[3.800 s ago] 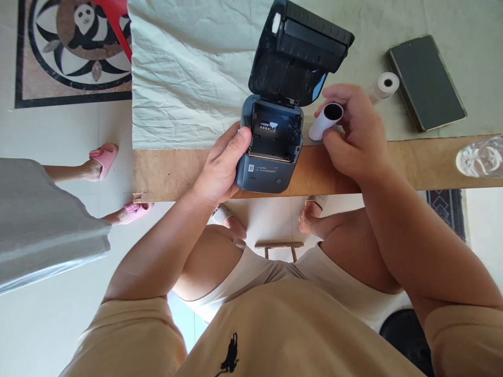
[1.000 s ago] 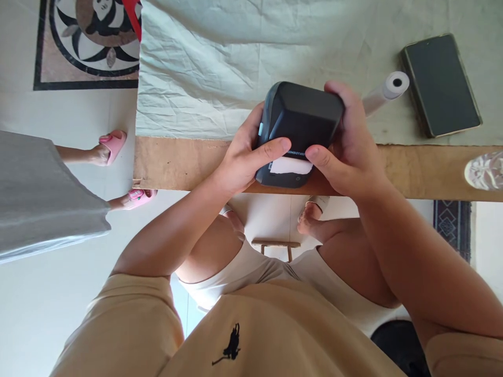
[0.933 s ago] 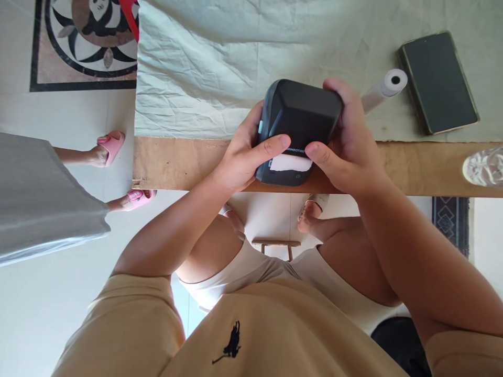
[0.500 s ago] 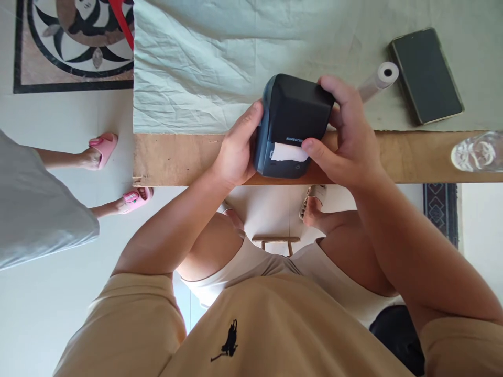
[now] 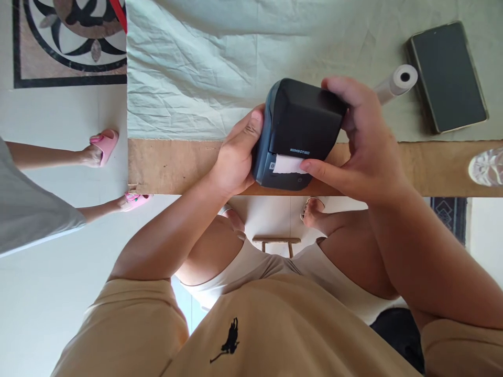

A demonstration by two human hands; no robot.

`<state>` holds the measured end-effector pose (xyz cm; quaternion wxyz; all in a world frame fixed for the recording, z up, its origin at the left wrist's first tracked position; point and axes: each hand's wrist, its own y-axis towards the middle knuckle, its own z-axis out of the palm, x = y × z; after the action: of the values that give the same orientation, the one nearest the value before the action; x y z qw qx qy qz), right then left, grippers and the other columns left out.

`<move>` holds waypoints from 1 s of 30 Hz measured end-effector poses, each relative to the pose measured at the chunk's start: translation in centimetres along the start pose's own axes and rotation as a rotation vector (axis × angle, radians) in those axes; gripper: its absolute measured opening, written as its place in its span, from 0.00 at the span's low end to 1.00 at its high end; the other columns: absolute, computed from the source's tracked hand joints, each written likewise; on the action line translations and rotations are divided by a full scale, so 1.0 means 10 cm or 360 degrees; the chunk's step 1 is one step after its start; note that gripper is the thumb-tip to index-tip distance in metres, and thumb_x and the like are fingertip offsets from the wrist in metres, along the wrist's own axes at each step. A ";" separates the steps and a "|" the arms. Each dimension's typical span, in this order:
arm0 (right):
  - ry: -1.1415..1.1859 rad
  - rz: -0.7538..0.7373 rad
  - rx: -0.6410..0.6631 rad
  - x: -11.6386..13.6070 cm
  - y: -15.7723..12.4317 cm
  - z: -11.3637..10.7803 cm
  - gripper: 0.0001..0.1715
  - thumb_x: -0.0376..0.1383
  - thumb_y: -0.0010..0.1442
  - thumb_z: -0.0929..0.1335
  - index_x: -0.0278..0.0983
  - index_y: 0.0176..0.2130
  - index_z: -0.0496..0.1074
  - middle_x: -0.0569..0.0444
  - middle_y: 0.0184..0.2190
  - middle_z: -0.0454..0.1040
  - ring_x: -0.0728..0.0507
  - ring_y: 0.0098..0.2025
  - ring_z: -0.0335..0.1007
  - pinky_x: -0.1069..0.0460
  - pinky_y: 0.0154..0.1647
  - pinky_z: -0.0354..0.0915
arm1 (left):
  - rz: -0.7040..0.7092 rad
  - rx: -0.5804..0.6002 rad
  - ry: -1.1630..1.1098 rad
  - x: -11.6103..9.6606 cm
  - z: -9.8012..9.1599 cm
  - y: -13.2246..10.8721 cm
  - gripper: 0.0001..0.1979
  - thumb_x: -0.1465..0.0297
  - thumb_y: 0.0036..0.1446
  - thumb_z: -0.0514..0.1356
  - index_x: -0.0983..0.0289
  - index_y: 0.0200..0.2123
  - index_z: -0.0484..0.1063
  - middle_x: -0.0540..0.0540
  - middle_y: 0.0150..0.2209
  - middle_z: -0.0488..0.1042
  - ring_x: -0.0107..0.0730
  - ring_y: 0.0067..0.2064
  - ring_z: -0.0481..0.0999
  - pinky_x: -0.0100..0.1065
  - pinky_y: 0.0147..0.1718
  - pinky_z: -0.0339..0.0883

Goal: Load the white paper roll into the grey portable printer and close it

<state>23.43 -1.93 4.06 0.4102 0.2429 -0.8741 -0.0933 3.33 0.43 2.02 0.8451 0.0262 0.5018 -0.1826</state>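
Observation:
A small dark label printer (image 5: 301,125) with its lid shut stands at the near edge of the table (image 5: 176,165). A strip of white paper (image 5: 287,164) sticks out of its front slot. My left hand (image 5: 236,157) grips the printer's left side, fingers pressed against it. On the other side my right hand (image 5: 363,141) wraps over the top right corner, and its thumb touches the right end of the paper strip.
A white paper roll (image 5: 396,82) and a dark phone (image 5: 448,76) lie on the pale cloth (image 5: 188,68) to the right. A clear glass (image 5: 485,166) stands at the right edge. Another person in pink slippers (image 5: 102,145) stands left of the table.
The printer's lid was open with a paper roll in my right hand; now it is shut with paper poking out. My left thumb has come off the lid to the side.

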 end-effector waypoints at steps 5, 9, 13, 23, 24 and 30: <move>-0.0416 0.0109 -0.0295 0.26 -0.04 -0.12 0.32 0.55 0.57 0.72 0.47 0.57 0.72 0.51 0.35 0.70 0.42 0.37 0.70 0.43 0.38 0.71 | -0.0046 0.0117 -0.0173 -0.03 0.11 -0.04 0.19 0.52 0.67 0.54 0.60 0.39 0.75 0.55 0.40 0.79 0.47 0.59 0.75 0.44 0.57 0.70; -0.0099 0.0162 -0.0631 0.40 0.01 -0.05 0.11 0.48 0.62 0.69 0.48 0.43 0.71 0.58 0.35 0.69 0.53 0.23 0.63 0.50 0.21 0.57 | 0.0066 -0.0027 0.0001 -0.04 0.14 -0.13 0.15 0.52 0.64 0.59 0.57 0.39 0.73 0.54 0.34 0.75 0.45 0.51 0.77 0.43 0.51 0.73; 0.0167 0.0077 -0.0976 0.39 0.08 0.06 0.12 0.42 0.63 0.69 0.43 0.32 0.63 0.57 0.32 0.67 0.48 0.32 0.75 0.51 0.23 0.63 | 0.0075 0.0081 0.0061 -0.05 0.05 -0.18 0.14 0.54 0.64 0.60 0.58 0.41 0.75 0.52 0.33 0.73 0.37 0.41 0.77 0.35 0.38 0.73; -0.0940 0.0253 -0.0072 0.43 0.15 0.05 0.12 0.41 0.66 0.64 0.42 0.36 0.77 0.55 0.34 0.81 0.46 0.30 0.71 0.49 0.28 0.53 | 0.0044 0.0156 0.0098 -0.04 -0.02 -0.17 0.16 0.53 0.64 0.61 0.61 0.39 0.74 0.50 0.34 0.71 0.29 0.40 0.75 0.28 0.38 0.67; -0.0952 0.0281 -0.0024 0.44 0.15 0.05 0.11 0.42 0.65 0.65 0.42 0.37 0.77 0.55 0.35 0.81 0.46 0.30 0.70 0.49 0.28 0.53 | 0.0053 0.0144 0.0102 -0.04 -0.02 -0.17 0.16 0.53 0.63 0.61 0.61 0.39 0.75 0.50 0.34 0.71 0.29 0.40 0.76 0.28 0.38 0.68; -0.0848 0.0176 0.0042 0.39 0.11 0.02 0.13 0.46 0.57 0.70 0.43 0.40 0.75 0.57 0.25 0.75 0.47 0.23 0.63 0.49 0.25 0.51 | 0.0009 0.0156 0.0183 -0.08 -0.04 -0.19 0.20 0.49 0.60 0.63 0.61 0.40 0.77 0.50 0.35 0.74 0.31 0.40 0.76 0.29 0.38 0.70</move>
<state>20.79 -2.95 6.93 0.1670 0.1670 -0.9642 -0.1201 2.01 -0.98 2.81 0.8131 0.0792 0.5399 -0.2028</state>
